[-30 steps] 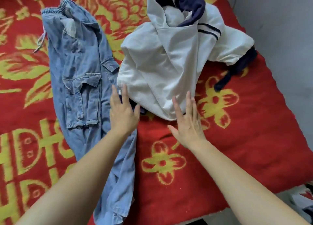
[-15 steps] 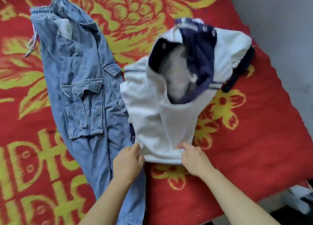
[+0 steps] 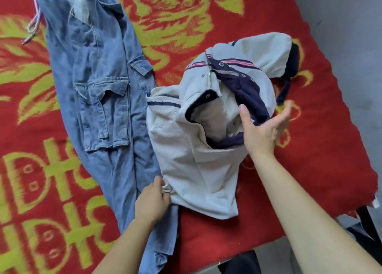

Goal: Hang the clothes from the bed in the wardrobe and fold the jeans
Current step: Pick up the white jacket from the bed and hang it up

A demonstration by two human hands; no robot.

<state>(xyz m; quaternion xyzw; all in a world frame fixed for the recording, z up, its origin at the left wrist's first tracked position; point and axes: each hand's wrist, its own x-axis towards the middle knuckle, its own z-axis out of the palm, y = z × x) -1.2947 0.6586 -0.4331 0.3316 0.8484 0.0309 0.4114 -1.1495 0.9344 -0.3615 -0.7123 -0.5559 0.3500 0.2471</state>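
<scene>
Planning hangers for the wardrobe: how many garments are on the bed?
2. The blue jeans lie flat on the left; a white-and-navy jacket is bunched beside them, its hem held by the left hand. Others may hide beneath it.

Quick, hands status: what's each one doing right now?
Left hand: pinching the lower edge of the white jacket.
Right hand: open, fingers spread at the jacket's navy collar, gripping nothing.

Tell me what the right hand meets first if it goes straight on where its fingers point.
Probably the jacket's navy sleeve end, just beyond the right hand; past it only the red blanket. Its height above them is unclear.
</scene>
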